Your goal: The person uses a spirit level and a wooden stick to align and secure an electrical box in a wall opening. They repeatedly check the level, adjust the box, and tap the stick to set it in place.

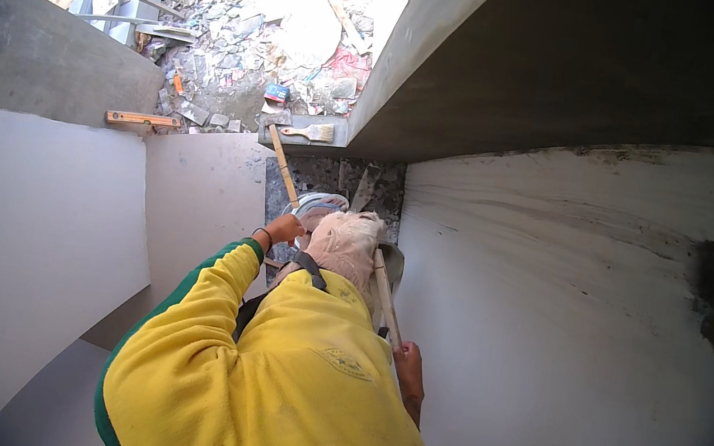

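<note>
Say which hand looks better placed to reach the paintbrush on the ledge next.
Probably the left hand: it is extended farther forward, nearer the paintbrush on the ledge, though whether it holds anything is unclear. The right hand sits farther back, wrapped around a wooden pole.

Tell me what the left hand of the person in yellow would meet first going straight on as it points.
Probably the pale round container, just up and to the right of that left hand in the picture. Depth is unclear, so they may already touch.
</note>
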`<action>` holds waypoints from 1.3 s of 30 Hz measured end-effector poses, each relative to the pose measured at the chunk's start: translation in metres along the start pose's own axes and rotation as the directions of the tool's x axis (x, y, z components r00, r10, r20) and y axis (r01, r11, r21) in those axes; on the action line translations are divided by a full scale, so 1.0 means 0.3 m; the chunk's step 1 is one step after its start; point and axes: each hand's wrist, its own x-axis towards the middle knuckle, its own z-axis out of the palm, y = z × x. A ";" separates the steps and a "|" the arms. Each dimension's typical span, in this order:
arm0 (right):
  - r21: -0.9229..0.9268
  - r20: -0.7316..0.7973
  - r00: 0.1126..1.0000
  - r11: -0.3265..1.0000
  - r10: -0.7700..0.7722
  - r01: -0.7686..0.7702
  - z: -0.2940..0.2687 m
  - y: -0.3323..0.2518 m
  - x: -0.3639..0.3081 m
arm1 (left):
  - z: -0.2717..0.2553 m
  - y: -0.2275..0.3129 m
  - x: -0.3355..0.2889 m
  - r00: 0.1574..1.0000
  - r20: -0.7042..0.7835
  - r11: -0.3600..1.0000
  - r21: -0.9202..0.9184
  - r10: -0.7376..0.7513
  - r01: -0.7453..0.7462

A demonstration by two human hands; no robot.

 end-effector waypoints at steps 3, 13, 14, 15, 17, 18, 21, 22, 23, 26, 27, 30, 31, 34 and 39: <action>0.207 0.168 0.951 0.934 0.259 -0.291 -0.051 -0.051 -0.008 | 0.010 -0.129 -0.005 0.997 -0.031 0.996 -0.043 -0.073 0.072; 0.150 0.257 0.922 0.931 0.288 -0.333 -0.037 -0.028 0.247 | -0.015 0.037 0.188 0.986 -0.161 0.998 0.024 -0.053 0.057; 0.185 0.282 0.916 0.921 0.284 -0.342 -0.036 -0.019 0.290 | -0.020 0.078 0.210 0.986 -0.167 1.000 0.008 -0.023 0.025; 0.229 0.306 0.911 0.907 0.278 -0.353 -0.025 -0.060 0.330 | -0.031 0.126 0.219 0.984 -0.177 1.000 0.012 -0.015 0.018; 0.228 0.331 0.919 0.927 0.214 -0.298 -0.038 -0.124 0.406 | -0.052 0.167 0.254 0.987 -0.151 0.992 0.118 0.051 -0.033; 0.215 0.311 0.935 0.945 0.171 -0.245 -0.003 -0.156 0.443 | -0.077 0.154 0.265 0.982 -0.178 0.992 0.119 0.065 -0.044; -0.056 0.219 0.974 0.996 -0.058 0.072 0.099 -0.272 0.599 | -0.158 0.086 0.268 0.987 -0.149 0.990 0.134 0.067 -0.047; -0.236 0.161 0.959 0.934 -0.233 0.267 0.169 -0.271 0.662 | -0.194 0.041 0.257 0.993 -0.101 0.988 0.151 0.053 -0.037; -0.208 0.142 0.962 0.943 -0.235 0.261 0.213 -0.366 0.706 | -0.228 0.004 0.249 0.998 -0.054 0.983 0.182 0.034 -0.024; -0.206 0.056 0.927 0.905 -0.370 0.373 0.345 -0.590 0.887 | -0.289 -0.288 0.350 0.985 0.168 0.959 0.284 -0.023 -0.026; -0.234 0.040 0.918 0.890 -0.394 0.392 0.393 -0.653 0.960 | -0.293 -0.386 0.393 0.971 0.224 0.945 0.327 -0.079 0.002; -0.293 -0.024 0.891 0.855 -0.453 0.427 0.588 -0.862 1.162 | -0.348 -0.694 0.549 0.951 0.287 0.960 0.276 -0.119 0.037; -0.319 -0.079 0.882 0.850 -0.465 0.419 0.671 -0.898 1.235 | -0.365 -0.818 0.614 0.966 0.233 0.985 0.150 -0.114 0.080; -0.341 -0.319 0.846 0.884 -0.428 0.319 0.893 -0.959 1.453 | -0.471 -1.060 0.696 0.979 -0.093 0.948 -0.281 -0.184 0.151; -0.418 -0.425 0.791 0.871 -0.440 0.259 1.145 -0.999 1.767 | -0.651 -1.466 0.266 0.931 -0.085 0.915 -0.236 -0.355 0.327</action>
